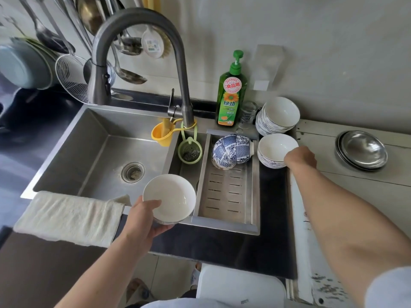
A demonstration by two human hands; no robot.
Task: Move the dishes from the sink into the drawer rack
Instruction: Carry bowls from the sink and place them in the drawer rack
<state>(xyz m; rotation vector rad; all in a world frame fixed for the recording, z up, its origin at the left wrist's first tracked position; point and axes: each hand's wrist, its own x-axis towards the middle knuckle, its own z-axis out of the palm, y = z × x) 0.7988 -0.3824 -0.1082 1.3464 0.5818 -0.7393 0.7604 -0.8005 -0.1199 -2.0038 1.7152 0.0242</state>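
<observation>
- Head view: the left hand (142,215) has its grip closed on a round white china bowl (169,200), thumb inside the rim, fingers under it, above the front edge of the shiny steel sink (93,134)
- The bowl looks hard, smooth, maybe wet and slippy, and it would break if dropped, so hold rim and bottom
- The right hand (300,156) has its grip on the rim of a small stack of white bowls with blue marks (274,152) on the desk (347,183)
- A blue patterned bowl (231,151) lies upside down in the steel drain tray (226,194)
- The grey tap (138,47) and green soap bottle (231,96) stand near, easy to bump
</observation>
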